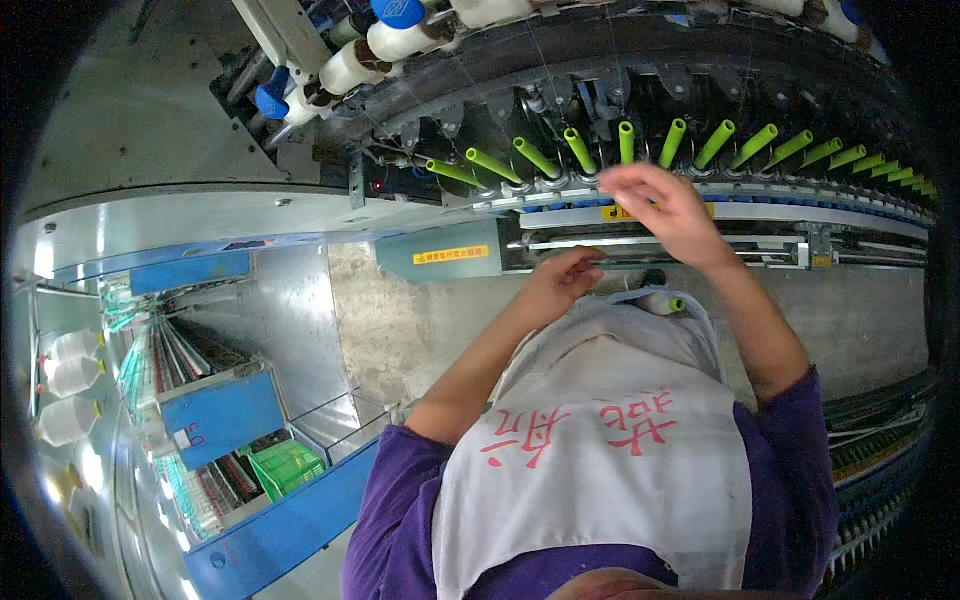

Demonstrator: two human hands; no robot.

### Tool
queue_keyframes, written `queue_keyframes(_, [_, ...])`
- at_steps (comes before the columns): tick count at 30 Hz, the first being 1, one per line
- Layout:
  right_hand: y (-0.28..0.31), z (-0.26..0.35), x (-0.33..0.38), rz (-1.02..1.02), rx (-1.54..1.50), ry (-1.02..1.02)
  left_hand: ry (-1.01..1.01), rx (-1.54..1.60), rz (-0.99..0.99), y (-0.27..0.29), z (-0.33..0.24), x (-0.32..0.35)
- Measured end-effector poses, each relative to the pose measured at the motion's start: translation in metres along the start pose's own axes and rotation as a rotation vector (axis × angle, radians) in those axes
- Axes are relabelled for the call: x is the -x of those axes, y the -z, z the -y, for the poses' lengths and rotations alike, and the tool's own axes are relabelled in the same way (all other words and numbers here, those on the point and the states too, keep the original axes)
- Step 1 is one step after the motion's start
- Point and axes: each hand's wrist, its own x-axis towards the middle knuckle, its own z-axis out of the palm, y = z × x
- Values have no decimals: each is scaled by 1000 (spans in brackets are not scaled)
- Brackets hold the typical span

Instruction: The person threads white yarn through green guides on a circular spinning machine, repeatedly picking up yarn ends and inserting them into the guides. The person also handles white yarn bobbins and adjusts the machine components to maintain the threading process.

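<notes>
A row of bright green tubes [627, 143] stands on the spindles of a long spinning machine, curving off to the right. My right hand [665, 212] is raised just in front of the middle tubes, its fingers stretched to the left and the thumb apart, with nothing visible in it. Lower and to the left, my left hand [565, 283] hovers before the machine's lower rail, fingers loosely bent and apart, nothing seen in them. A bobbin [660, 303] with white yarn and a green end lies in the gathered pouch of my white apron [600, 430].
Above the tubes hang white yarn rolls [397, 42] and blue knobs [272, 97]. A metal rail [680, 243] runs along the machine's front. To the left are a blue cabinet [222, 415] and a green basket [287, 468]. More machinery [870, 520] stands at the lower right.
</notes>
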Motion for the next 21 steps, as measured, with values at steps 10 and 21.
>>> queue_keyframes(10, [-115, 13, -119, -539, -75, 383, 89, -51, -51, 125, 44, 71])
queue_keyframes(21, [-178, -41, -225, -835, -830, 518, 211, -207, 29, 214, 75, 99])
